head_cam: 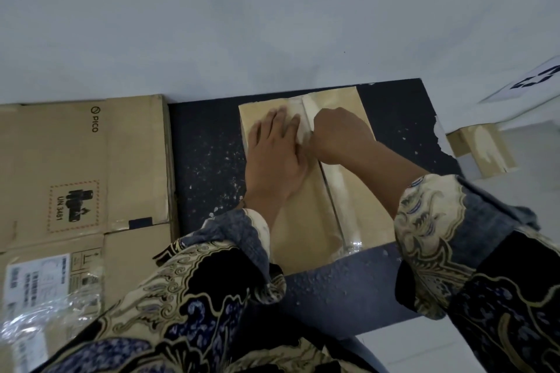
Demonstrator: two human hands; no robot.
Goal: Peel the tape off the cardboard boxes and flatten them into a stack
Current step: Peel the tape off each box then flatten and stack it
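Note:
A brown cardboard box [354, 100] stands on a dark mat [206, 142], its top flaps closed along a centre seam. Clear tape [342, 200] runs down that seam toward me. My left hand [275, 154] lies flat on the left flap, fingers straight and pressing down. My right hand [339, 133] is curled at the seam near the far end, pinching the tape between thumb and fingers. Both patterned sleeves cover the box's near corners.
Flattened cardboard boxes [85, 166] with printed labels and crumpled clear tape lie to the left of the mat. A small taped cardboard box [481, 148] sits on the white floor at the right. A printed paper sheet [533, 82] lies far right. The mat's right edge is torn.

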